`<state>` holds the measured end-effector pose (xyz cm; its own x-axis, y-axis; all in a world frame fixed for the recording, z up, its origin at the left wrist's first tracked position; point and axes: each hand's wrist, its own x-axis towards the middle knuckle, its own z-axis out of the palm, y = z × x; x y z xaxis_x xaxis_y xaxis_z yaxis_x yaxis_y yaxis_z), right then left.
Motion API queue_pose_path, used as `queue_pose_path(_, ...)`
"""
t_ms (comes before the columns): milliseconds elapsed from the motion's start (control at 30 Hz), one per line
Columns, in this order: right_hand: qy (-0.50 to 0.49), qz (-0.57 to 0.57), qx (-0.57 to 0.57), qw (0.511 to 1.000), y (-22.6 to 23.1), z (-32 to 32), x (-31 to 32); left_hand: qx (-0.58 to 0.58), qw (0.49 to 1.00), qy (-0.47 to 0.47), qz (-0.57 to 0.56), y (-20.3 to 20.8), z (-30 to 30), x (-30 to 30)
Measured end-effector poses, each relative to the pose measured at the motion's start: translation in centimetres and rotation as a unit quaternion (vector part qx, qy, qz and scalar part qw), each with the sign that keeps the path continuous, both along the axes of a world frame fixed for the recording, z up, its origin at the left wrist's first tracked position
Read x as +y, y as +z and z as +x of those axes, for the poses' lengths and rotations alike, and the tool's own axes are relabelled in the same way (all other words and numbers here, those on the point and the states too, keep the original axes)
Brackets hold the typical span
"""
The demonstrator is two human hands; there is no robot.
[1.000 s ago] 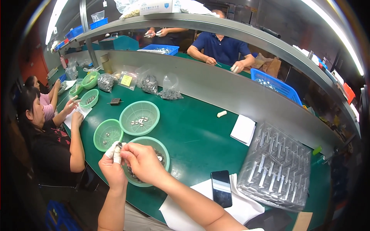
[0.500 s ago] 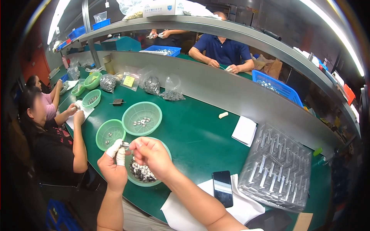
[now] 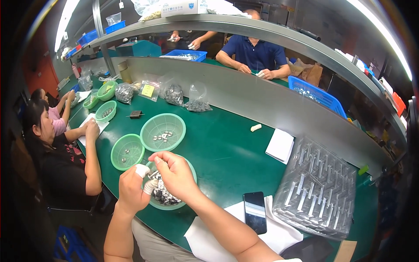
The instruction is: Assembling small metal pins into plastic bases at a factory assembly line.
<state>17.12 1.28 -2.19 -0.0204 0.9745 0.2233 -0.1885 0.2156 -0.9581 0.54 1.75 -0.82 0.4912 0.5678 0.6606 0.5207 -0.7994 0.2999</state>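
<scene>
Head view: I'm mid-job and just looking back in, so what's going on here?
The person's left hand, partly wrapped in white, holds a small metal part by the nearest green basket, which contains a pile of small parts. The right hand is close beside it, its grip unclear. Two other baskets hold only a few pieces each.

mint-green basket (image 3: 164,207), black and silvery parts (image 3: 163,196), deep green table (image 3: 227,139), black phone (image 3: 255,214)

small part (image 3: 153,175) mostly hidden between the hands (image 3: 133,188), green basket (image 3: 169,208) partly covered, arms (image 3: 119,236) cut off below
</scene>
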Motion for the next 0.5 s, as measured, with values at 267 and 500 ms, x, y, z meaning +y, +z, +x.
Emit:
queue_pose_path(267, -0.018, 0.039, 0.01, 0.999, 2.4, 0.0, -1.8, -0.253, 0.882, -0.103, -0.385, -0.5, 1.3, -0.9)
queue_pose_path(500, -0.075, 0.181, -0.068, 0.978, 2.2, 0.2, -1.3, -0.371, 0.728, -0.095, -0.568, 1.2, 3.3, -1.9)
